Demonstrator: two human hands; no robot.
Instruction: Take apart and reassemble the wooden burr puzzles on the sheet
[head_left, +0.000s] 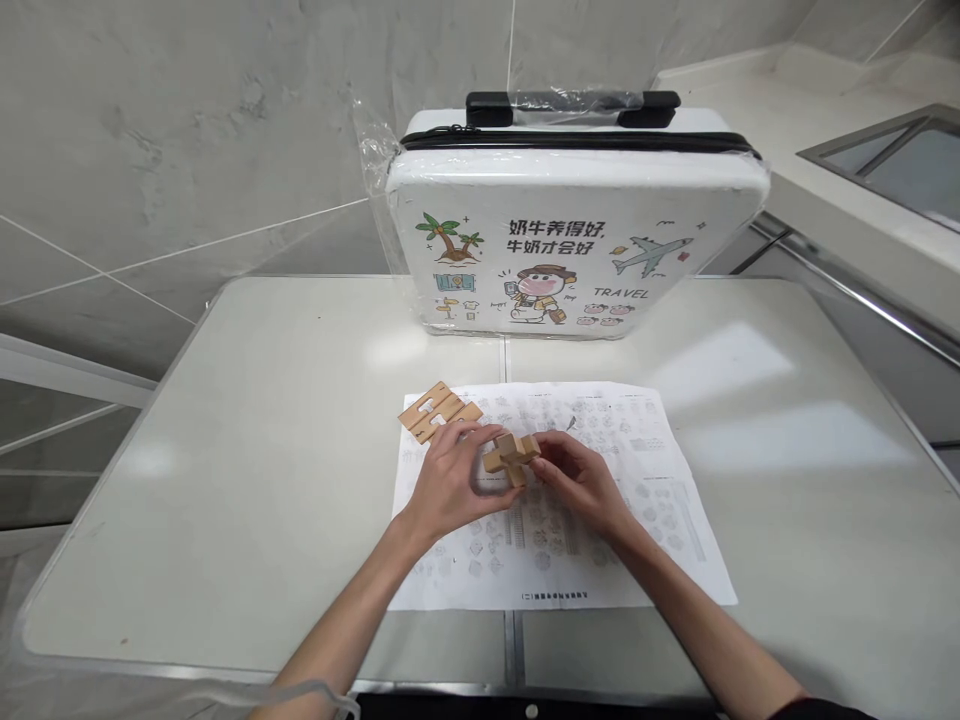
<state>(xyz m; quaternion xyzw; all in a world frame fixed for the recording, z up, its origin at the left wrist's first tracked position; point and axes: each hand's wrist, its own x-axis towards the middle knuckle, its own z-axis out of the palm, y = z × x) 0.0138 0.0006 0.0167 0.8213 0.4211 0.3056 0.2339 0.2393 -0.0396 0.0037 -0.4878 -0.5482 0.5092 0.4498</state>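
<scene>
An interlocking wooden burr puzzle is held between my two hands, just above a printed sheet. My left hand curves around its left side, with the thumb near the bottom and the fingers at the top. My right hand pinches the right side of the puzzle between thumb and fingers. Beyond my left fingers lie several flat wooden pieces with notches and small marks, partly covered by that hand. The printed sheet carries small diagrams and lies flat under both hands.
A white carry case with cartoon prints, wrapped in clear plastic, stands upright at the back of the white folding table. A grey wall rises behind it. At the right is a pale counter.
</scene>
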